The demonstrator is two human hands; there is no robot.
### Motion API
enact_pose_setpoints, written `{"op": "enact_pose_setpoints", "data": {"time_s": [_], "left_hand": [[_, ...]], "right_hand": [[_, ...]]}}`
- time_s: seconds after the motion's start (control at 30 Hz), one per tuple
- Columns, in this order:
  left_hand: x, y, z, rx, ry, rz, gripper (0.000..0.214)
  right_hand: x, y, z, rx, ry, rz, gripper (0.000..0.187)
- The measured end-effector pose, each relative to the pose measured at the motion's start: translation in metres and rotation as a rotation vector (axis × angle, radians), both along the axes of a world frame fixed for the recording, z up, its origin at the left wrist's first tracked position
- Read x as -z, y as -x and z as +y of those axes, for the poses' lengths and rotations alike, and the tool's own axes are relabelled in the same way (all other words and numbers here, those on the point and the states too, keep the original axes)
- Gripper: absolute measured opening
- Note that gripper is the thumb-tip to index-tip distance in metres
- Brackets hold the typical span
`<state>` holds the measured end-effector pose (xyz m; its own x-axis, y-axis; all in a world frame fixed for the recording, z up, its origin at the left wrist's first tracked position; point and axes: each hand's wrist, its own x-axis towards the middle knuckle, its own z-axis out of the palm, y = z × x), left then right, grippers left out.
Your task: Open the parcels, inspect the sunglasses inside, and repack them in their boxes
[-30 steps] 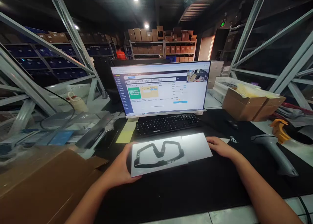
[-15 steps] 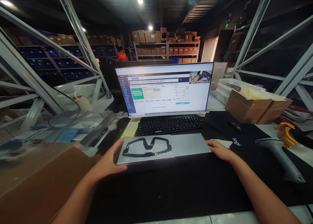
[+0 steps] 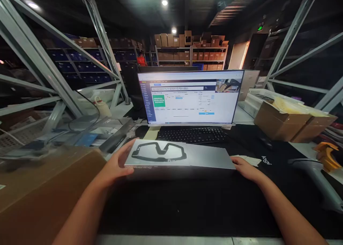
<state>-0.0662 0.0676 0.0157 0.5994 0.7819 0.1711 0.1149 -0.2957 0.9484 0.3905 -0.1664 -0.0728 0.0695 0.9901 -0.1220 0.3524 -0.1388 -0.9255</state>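
A long grey product box [image 3: 158,153] with a black goggle-frame picture on its top spans the space between my hands, above the black desk mat [image 3: 171,209]. Its right part is a plain silver section [image 3: 210,157], with a seam between the two. My left hand [image 3: 116,166] grips the left end, thumb on the front side and fingers behind. At the right end, my right hand [image 3: 248,170] pinches the corner, its fingertips partly hidden behind the box. The box tilts slightly, left end higher. Lettering on the front side reads partly "akening".
Behind the box stand a black keyboard [image 3: 191,134] and a lit monitor [image 3: 190,102]. To the right are a grey barcode scanner [image 3: 313,177], a mouse [image 3: 266,142] and cartons [image 3: 284,121]. A large brown carton [image 3: 48,180] flanks my left arm.
The view has swung a little left. The box's left end has risen, tilting it, with both hands still on it. An orange panel on the monitor has turned white.
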Motion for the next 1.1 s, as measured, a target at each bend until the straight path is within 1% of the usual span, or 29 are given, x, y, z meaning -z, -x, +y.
{"op": "enact_pose_setpoints", "data": {"time_s": [0.1, 0.17, 0.23, 0.3, 0.33, 0.4, 0.47, 0.53, 0.6, 0.63, 0.67, 0.7, 0.77, 0.83, 1.0, 1.1], "left_hand": [[-0.001, 0.016, 0.009, -0.147, 0.089, -0.144, 0.113], [-0.006, 0.025, 0.009, -0.238, 0.137, -0.261, 0.111], [-0.013, 0.028, 0.002, -0.256, 0.158, -0.301, 0.108], [-0.021, 0.025, -0.009, -0.237, 0.128, -0.276, 0.104], [-0.024, 0.023, -0.015, -0.227, 0.081, -0.255, 0.101], [-0.029, 0.019, -0.025, -0.240, -0.069, -0.212, 0.096], [-0.032, 0.018, -0.031, -0.249, -0.245, -0.124, 0.091], [-0.035, 0.017, -0.037, -0.245, -0.411, 0.003, 0.084], [-0.036, 0.014, -0.043, -0.236, -0.540, 0.109, 0.077], [-0.035, 0.011, -0.047, -0.226, -0.580, 0.141, 0.074], [-0.034, 0.007, -0.051, -0.207, -0.605, 0.164, 0.073], [-0.032, 0.002, -0.054, -0.182, -0.622, 0.181, 0.073], [-0.025, -0.009, -0.060, -0.142, -0.647, 0.203, 0.072], [-0.017, -0.021, -0.063, -0.166, -0.667, 0.200, 0.072], [0.003, -0.038, -0.067, -0.355, -0.661, 0.156, 0.074], [0.012, -0.043, -0.076, -0.509, -0.692, 0.137, 0.075]], "right_hand": [[0.001, 0.000, 0.000, 0.002, 0.009, -0.011, 0.040], [0.002, 0.002, 0.000, 0.020, 0.011, -0.026, 0.041], [0.004, 0.004, 0.000, 0.049, 0.012, -0.050, 0.042], [0.005, 0.005, 0.001, 0.081, 0.013, -0.080, 0.045], [0.005, 0.005, 0.000, 0.098, 0.012, -0.095, 0.047], [0.005, 0.001, -0.001, 0.135, 0.002, -0.121, 0.055], [0.005, -0.004, -0.001, 0.185, -0.040, -0.135, 0.069], [0.005, -0.006, -0.001, 0.196, -0.165, -0.101, 0.095], [0.007, -0.001, 0.000, 0.146, -0.294, -0.074, 0.127], [0.009, 0.005, 0.000, 0.113, -0.317, -0.084, 0.137], [0.009, 0.013, 0.000, 0.097, -0.299, -0.110, 0.141], [0.010, 0.021, 0.001, 0.110, -0.251, -0.149, 0.139], [0.008, 0.036, 0.000, 0.190, -0.167, -0.210, 0.128], [0.003, 0.047, 0.000, 0.279, -0.159, -0.231, 0.121], [-0.019, 0.055, -0.009, 0.384, -0.259, -0.277, 0.111], [-0.030, 0.060, -0.019, 0.427, -0.314, -0.407, 0.109]]}}
